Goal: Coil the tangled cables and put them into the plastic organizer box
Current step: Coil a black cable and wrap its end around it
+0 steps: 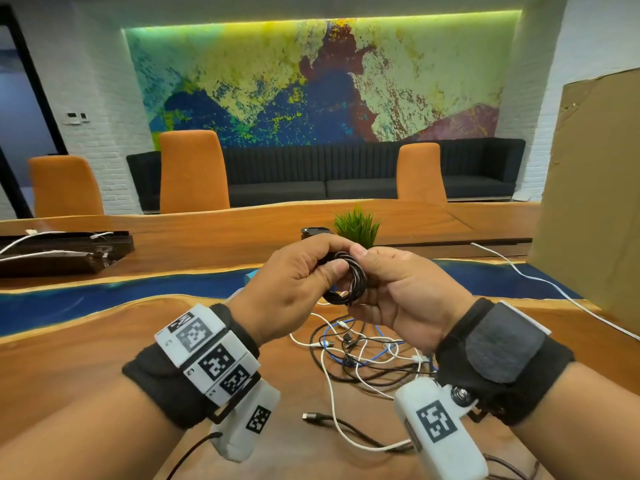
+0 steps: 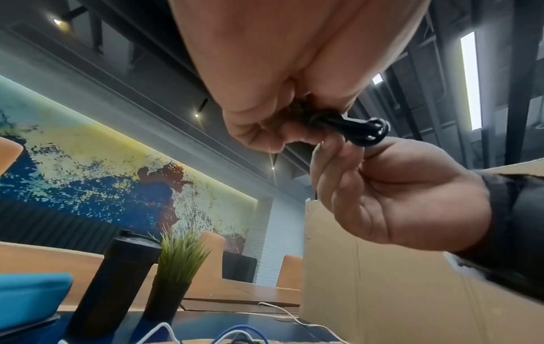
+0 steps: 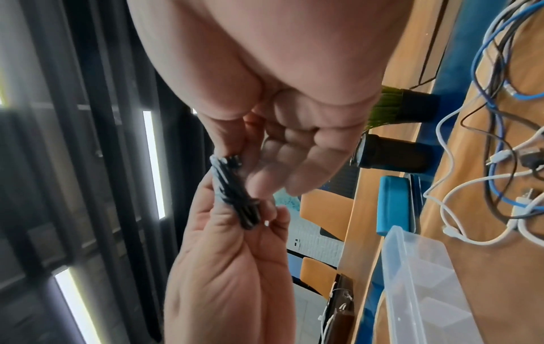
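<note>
From the head view, the left hand and right hand both pinch a black coiled cable above the tabletop, over the tangled cables.

The left wrist view shows curled fingers gripping it.

In the right wrist view, the clear organizer box sits beside the tangle.

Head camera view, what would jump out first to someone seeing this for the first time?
Both hands, raised mid-frame over the wooden table, hold a small coil of dark cable: the left hand and the right hand each grip a side. Below them a tangle of white, blue and black cables lies on the table. Behind, a vivid mural fills the far wall above a dark sofa.
</note>
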`<state>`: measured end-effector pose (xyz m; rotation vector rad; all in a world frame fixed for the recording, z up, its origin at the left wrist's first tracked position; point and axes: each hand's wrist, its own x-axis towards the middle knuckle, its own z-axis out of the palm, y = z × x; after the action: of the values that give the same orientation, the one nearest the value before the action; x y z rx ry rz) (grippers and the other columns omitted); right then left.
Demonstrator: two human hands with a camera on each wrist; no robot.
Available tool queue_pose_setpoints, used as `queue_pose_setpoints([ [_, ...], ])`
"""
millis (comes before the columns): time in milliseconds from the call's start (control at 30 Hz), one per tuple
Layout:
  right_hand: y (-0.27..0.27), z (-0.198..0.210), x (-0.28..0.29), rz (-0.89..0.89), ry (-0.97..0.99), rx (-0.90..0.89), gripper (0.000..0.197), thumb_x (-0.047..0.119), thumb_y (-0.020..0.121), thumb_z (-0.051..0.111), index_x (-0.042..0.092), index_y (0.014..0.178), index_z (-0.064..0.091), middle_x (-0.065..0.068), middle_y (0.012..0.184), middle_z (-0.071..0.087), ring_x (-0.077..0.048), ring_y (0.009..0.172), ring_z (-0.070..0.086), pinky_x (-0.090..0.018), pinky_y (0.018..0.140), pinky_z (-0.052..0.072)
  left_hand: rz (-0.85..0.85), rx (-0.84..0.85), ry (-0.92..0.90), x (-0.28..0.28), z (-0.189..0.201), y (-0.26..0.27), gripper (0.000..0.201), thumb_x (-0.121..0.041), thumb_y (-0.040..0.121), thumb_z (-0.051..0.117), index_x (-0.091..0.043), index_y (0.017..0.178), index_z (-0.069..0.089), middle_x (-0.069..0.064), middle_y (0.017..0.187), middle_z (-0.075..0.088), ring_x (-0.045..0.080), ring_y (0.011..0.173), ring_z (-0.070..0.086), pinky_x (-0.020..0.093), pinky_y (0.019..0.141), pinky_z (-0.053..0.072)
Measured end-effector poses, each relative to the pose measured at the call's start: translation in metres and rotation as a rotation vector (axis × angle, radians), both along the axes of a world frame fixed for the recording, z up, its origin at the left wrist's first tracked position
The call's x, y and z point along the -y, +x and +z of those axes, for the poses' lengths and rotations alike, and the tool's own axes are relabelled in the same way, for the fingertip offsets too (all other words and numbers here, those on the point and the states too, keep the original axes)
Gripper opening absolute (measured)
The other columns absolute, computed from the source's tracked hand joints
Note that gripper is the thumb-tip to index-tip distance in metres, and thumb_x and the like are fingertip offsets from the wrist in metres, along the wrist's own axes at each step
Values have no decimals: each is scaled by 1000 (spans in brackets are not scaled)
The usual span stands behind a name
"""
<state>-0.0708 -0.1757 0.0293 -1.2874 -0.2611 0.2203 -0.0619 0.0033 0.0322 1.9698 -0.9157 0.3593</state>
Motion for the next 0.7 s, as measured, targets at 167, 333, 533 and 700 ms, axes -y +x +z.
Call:
queue_pose_setpoints([
  [167,-4,7,2,-45,-117,-35,27,35,94,59,11,103,67,-7,86,64,-14,68,58,-31,62,51,34,3,-47,4,-7,-2,23,-23,97,51,-23,113,68,0,103,72,7,90,65,17,75,53],
  [333,-17,15,-3,-153,-260,152,33,40,88,66,9,95,72,-15,87,71,-18,69,62,-44,80,58,188,93,-76,0,-3,5,23,-29,95,53,-14,96,71,0,85,71,15,79,64,29,67,53],
  [533,-15,16,-6,-241,-442,357,16,3,83,73,8,98,70,-15,86,74,-27,75,74,-47,75,61,151,-285,-186,1,-1,7,17,-26,98,57,-15,87,66,0,77,63,12,72,55,29,65,46],
  [700,-9,16,-3,-327,-738,610,27,11,81,77,17,106,69,1,89,72,-14,84,68,-38,78,59,135,-643,-374,0,-4,6,15,-33,94,59,-23,92,71,-6,75,64,12,77,50,32,67,36],
])
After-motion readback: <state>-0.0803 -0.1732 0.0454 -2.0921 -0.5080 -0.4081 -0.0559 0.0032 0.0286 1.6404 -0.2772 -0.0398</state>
